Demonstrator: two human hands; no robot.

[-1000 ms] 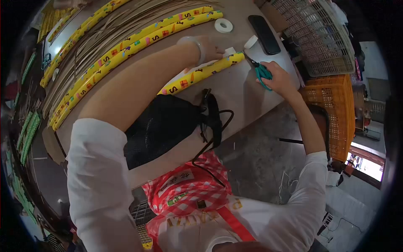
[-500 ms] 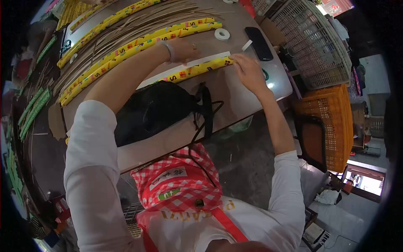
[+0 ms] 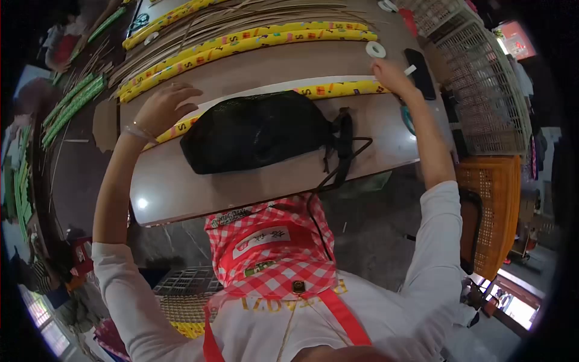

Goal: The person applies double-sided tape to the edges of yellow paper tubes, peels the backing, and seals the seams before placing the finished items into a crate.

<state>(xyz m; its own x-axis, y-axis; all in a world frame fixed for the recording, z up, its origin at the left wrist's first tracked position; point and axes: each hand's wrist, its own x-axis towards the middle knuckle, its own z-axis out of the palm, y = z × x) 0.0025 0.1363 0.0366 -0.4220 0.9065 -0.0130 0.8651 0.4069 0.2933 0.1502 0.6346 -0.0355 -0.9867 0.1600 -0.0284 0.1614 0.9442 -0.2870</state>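
Note:
A roll of yellow printed wrapping paper (image 3: 344, 90) with a white edge strip lies across the table, its middle hidden behind a black mesh bag (image 3: 259, 133). My left hand (image 3: 166, 108), fingers apart and empty, hovers over the left end of this roll. Beyond the roll's right end, my right hand (image 3: 395, 78) has its fingers drawn together, the tips at the lower edge of a white roll of tape (image 3: 375, 49). Whether they grip it cannot be made out. A short white strip (image 3: 410, 70) sits close by, against a black phone (image 3: 420, 73).
Farther back lie more yellow rolls (image 3: 253, 43) and thin brown strips (image 3: 241, 18). Green bundles (image 3: 72, 111) are on the left. Wicker baskets (image 3: 482, 84) and an orange crate (image 3: 497, 211) stand at the right. A cord hangs from the bag over the table's front edge.
My left hand has moved left, from above the roll's middle to its left end. My right hand has left the roll's right end and reached up to the tape. The view has shifted.

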